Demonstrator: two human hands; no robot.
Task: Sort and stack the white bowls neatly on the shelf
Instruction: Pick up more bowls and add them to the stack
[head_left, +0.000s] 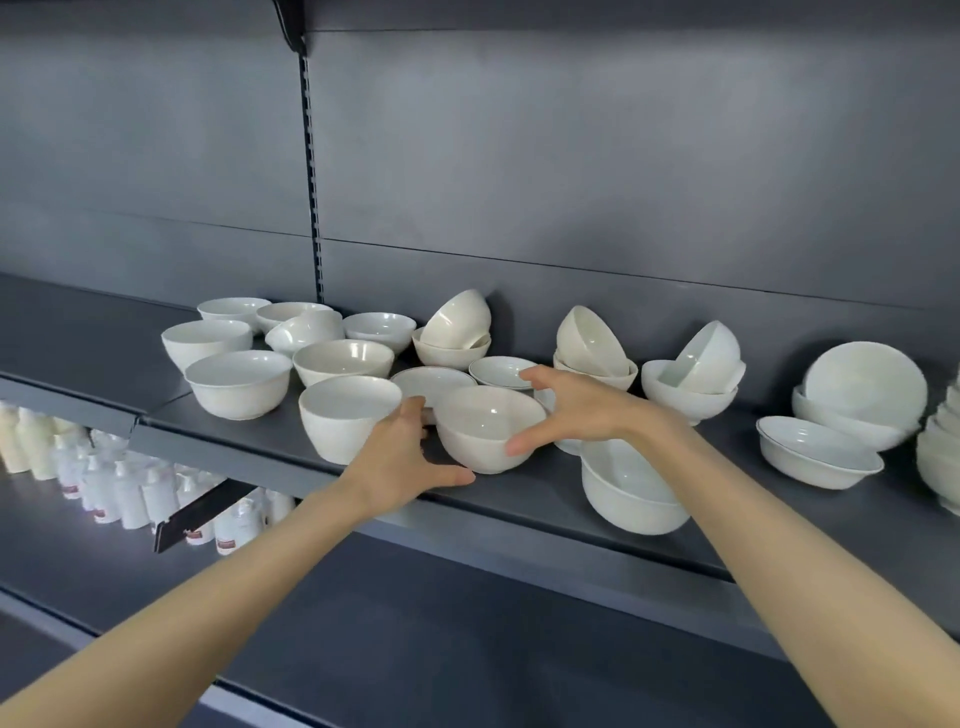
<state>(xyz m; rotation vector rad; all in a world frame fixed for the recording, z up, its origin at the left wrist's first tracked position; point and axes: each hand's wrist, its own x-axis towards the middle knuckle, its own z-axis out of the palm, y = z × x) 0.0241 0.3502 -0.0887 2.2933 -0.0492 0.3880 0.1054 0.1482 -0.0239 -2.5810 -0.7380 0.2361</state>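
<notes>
Target bowl: a white bowl is sitting upright at the front of the shelf, directly ahead of the person and between the two hands.

Left hand: the left hand is reaching in at the bowl's left side with its fingers spread. The fingers are slipping into the gap between this bowl and the taller bowl just beside it, and the thumb is stretching along below the bowl's near wall.

Right hand: the right hand is also spreading wide. Its fingers are arching over the far right rim and its thumb is lying against the near right wall.

Grip: neither hand is curling round the bowl, and I cannot tell whether the fingertips are pressing it or only brushing it.

Which is nearer: both hands are flanking the bowl about equally, with the right one sitting slightly higher and further back.

Axis and facing: the bowl is round, so it is offering no long axis. Its mouth is facing straight up and its foot is resting flat on the shelf.

Neighbours: a shallow dish is lying just behind the bowl. A deeper bowl is standing near the front edge under the right wrist.

Next move, as I judge it: both palms are likely needing to close inward together and lift straight up, clearing the taller bowl on the left.
</notes>
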